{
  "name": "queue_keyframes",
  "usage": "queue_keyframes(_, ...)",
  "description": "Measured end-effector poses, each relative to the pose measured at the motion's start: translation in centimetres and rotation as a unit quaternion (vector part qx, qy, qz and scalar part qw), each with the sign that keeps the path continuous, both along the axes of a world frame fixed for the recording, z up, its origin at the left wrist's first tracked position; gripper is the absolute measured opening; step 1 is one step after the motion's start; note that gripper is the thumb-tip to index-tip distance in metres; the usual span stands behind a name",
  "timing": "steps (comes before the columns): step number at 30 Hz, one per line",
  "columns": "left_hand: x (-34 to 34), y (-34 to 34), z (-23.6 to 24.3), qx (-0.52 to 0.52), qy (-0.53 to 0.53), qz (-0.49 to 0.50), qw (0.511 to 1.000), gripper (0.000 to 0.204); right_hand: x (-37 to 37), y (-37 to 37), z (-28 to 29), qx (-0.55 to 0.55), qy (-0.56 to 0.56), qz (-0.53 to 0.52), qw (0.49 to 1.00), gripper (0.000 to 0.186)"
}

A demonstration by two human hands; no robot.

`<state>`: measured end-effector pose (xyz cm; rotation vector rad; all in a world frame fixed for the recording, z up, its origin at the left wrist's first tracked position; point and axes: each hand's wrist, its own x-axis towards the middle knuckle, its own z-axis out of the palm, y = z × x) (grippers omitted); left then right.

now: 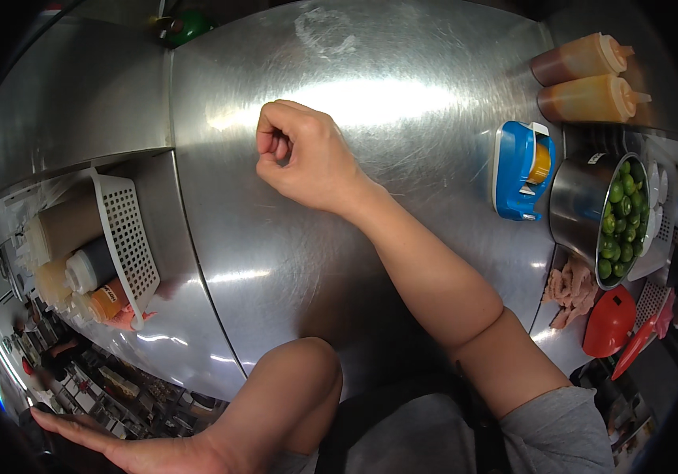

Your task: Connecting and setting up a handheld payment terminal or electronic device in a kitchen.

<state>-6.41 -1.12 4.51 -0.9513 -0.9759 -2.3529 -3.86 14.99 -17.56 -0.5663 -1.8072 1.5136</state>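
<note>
My right hand (299,154) is curled into a loose fist above the steel counter (260,237), with no object visible in it. A blue tape dispenser (507,174) with a yellow roll sits to its right. At the lower left, beyond the counter's near edge, my left hand (118,442) has its fingers stretched out and appears to hold nothing; my left forearm bends sharply at the elbow.
A white perforated basket (129,237) of squeeze bottles stands left. On the right are two sauce bottles (580,99), a steel pot (572,205) of green limes, a crumpled pink cloth (568,292) and red plastic items (604,320). People work in the lower-left background.
</note>
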Motion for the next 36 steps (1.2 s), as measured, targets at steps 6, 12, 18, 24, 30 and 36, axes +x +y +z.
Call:
queue_keyframes(6, 1.1, 0.2, 0.4, 0.069, -0.057, -0.106, 0.99, 0.055, 0.1, 0.1, 0.2, -0.004, -0.012, -0.007, 1.0, 0.015)
queue_keyframes(12, 1.3, 0.7, 0.3, 0.062, -0.041, -0.076, 0.994, 0.056, 0.1, 0.0, 0.4, -0.014, -0.022, -0.002, 1.0, 0.014)
queue_keyframes(18, 1.7, 0.7, 0.5, 0.109, -0.08, -0.106, 0.985, 0.056, 0.1, 0.0, 0.5, -0.029, -0.018, 0.002, 0.999, 0.014)
queue_keyframes(24, 1.5, 0.4, 0.5, 0.088, -0.076, -0.109, 0.987, 0.057, 0.1, 0.0, 0.4, -0.018, -0.02, -0.001, 1.0, 0.014)
queue_keyframes(30, 1.3, 0.6, 0.4, 0.05, -0.053, -0.082, 0.994, 0.052, 0.0, -0.1, 0.5, -0.015, -0.019, -0.005, 1.0, 0.014)
queue_keyframes(36, 1.0, 0.8, 0.2, 0.021, -0.028, -0.067, 0.997, 0.059, 0.0, -0.1, 0.4, -0.012, -0.021, -0.006, 1.0, 0.014)
